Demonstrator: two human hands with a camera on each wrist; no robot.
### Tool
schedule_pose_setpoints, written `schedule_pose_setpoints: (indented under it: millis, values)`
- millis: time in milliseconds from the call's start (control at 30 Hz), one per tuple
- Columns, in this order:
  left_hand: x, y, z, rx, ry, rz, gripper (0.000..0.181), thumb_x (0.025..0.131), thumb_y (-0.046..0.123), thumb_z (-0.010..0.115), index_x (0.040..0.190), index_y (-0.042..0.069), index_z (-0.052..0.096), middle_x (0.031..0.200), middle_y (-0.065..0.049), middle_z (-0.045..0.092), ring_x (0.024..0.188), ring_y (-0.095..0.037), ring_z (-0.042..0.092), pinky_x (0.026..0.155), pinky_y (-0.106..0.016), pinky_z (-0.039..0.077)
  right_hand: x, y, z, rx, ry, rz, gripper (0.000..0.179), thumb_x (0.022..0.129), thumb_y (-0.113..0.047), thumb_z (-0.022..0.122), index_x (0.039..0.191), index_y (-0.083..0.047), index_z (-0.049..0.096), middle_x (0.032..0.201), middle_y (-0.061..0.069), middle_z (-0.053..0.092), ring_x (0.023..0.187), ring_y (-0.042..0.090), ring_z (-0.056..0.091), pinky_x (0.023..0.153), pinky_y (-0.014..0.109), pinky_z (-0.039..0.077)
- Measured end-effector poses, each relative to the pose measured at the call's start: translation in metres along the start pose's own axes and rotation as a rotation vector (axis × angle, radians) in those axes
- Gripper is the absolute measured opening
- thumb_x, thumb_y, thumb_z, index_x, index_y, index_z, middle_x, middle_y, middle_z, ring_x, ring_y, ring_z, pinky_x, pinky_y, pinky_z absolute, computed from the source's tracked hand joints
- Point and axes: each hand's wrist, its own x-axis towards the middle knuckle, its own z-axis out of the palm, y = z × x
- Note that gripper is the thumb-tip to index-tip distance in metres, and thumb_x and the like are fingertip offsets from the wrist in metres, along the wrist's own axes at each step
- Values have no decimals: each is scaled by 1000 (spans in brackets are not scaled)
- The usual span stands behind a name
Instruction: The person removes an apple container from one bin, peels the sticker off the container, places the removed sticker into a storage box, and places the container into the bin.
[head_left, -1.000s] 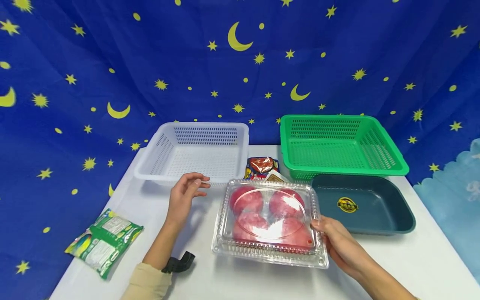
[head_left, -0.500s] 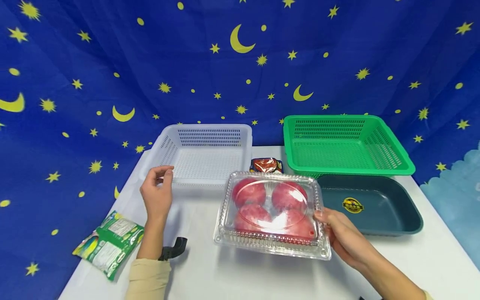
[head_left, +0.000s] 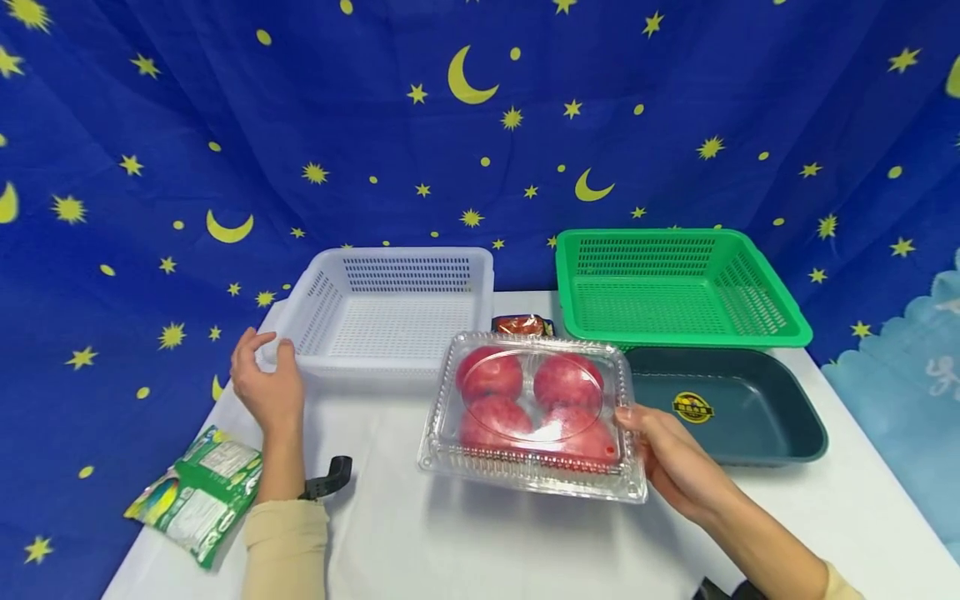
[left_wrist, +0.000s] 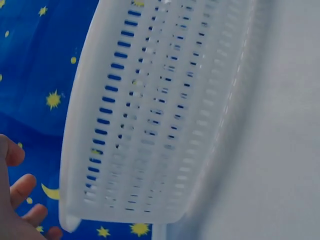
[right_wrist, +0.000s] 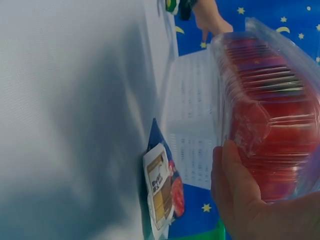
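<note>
My right hand (head_left: 678, 458) grips the right edge of a clear plastic clamshell box (head_left: 525, 479), thumb on top. The box is held above the table, and several round red fruits (head_left: 495, 421) show through its lid. In the right wrist view, fingers (right_wrist: 237, 172) press against the box's side. My left hand (head_left: 272, 387) is by the front left corner of a white perforated basket (head_left: 375, 364), fingers loosely bent and thumb apart. The left wrist view shows its fingertips (left_wrist: 25, 187) beside the basket rim; whether they touch it I cannot tell. Nothing is in that hand.
A green perforated basket (head_left: 682, 340) stands at the back right, with a dark teal tray (head_left: 738, 408) in front. Behind the box lies a food packet (head_left: 522, 325), partly hidden; a white-labelled packet (right_wrist: 159, 190) shows beside it. A green snack bag (head_left: 198, 500) lies at the left.
My left hand has moved left, from the white basket's front middle to its left corner. My right hand has raised the box slightly, covering more of the packet behind it.
</note>
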Motion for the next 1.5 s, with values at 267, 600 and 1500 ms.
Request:
schedule_pose_setpoints:
  millis: [267, 600, 1500]
  values:
    - [9, -2, -2, -246, -78, -387, 34, 92, 19, 61, 126, 13, 59, 139, 0, 48, 119, -17, 48, 96, -31, 40, 4, 1, 2, 5, 17, 22, 34, 99, -25, 44, 119, 3, 48, 96, 9, 65, 83, 18, 63, 74, 37, 55]
    - [16, -19, 2, -371, -118, -529, 39, 91, 11, 64, 129, 14, 56, 133, -7, 51, 116, -17, 49, 96, -36, 44, 8, -1, 5, -14, 40, 30, 38, 98, -26, 46, 121, 4, 47, 98, 11, 63, 84, 19, 62, 74, 38, 55]
    - [17, -32, 2, -382, -160, -487, 41, 88, 13, 68, 128, 16, 56, 134, -8, 53, 117, -18, 52, 88, -25, 50, 49, -25, 19, 17, 81, -17, 44, 96, -33, 52, 122, 1, 45, 102, 9, 63, 89, 18, 62, 79, 39, 55]
